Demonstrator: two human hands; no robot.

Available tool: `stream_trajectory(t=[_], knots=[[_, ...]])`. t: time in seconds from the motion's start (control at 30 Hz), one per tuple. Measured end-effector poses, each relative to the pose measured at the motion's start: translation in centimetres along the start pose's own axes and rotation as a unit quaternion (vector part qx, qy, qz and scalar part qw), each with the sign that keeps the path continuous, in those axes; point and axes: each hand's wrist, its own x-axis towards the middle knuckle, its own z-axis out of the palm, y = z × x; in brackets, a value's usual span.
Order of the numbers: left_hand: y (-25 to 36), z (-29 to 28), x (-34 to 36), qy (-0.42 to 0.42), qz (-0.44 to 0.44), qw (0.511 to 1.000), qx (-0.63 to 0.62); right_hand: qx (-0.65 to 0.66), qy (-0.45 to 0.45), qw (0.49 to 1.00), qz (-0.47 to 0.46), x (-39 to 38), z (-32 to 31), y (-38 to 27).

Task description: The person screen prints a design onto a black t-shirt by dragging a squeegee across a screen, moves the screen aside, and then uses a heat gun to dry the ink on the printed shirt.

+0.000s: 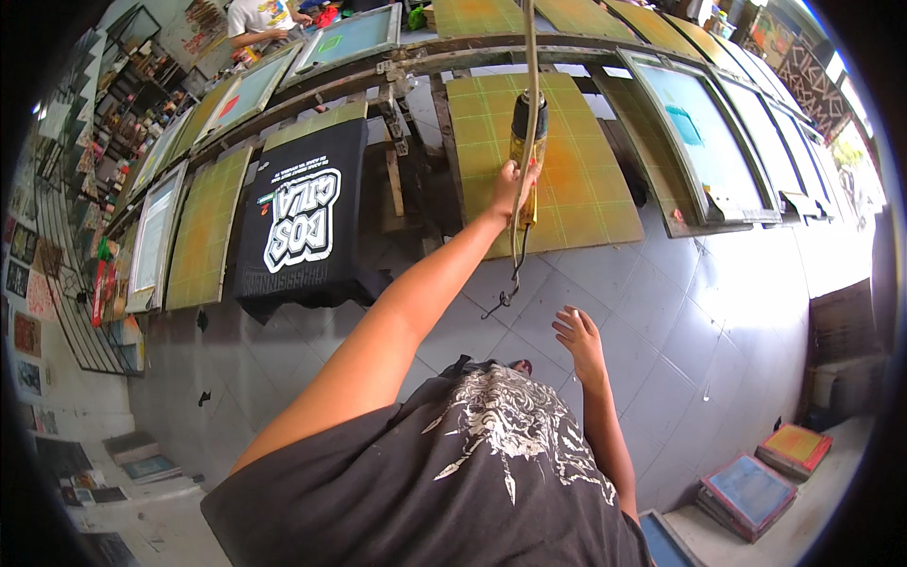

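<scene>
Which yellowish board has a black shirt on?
The board just left of the one behind the left hand: a black shirt mostly covers it; neighbouring boards have none.

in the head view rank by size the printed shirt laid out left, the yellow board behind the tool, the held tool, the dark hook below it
1. Yellow board and printed shirt: too alike to rank
2. Held tool, partly covered by the left hand
3. Dark hook

Around us spreads a grey tiled floor (652,321), glaring at the right where daylight (847,142) comes in. On our left, small pictures (28,335) dot a pale wall (71,397) beside a dark metal rack (80,317); cluttered shelves (123,80) stand farther back.
</scene>
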Motion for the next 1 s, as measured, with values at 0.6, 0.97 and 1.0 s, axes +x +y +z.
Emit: stream_trajectory(t=[0.6,0.97,1.0], knots=[[-0.7,-7.4,-26.3,0.124,-0.166,0.972,-0.107,0.142,0.33,0.927,0.107,-17.8,-17.2,19.5],[-10.3,22.6,-32.9,-0.342,-0.305,0.884,0.097,0.188,0.431,0.88,0.07,-24.8,-38.0,14.2],[-9.7,25.9,-32.1,-0.365,-0.278,0.883,0.099,0.182,0.42,0.887,0.063,-24.5,-39.9,12.6]])
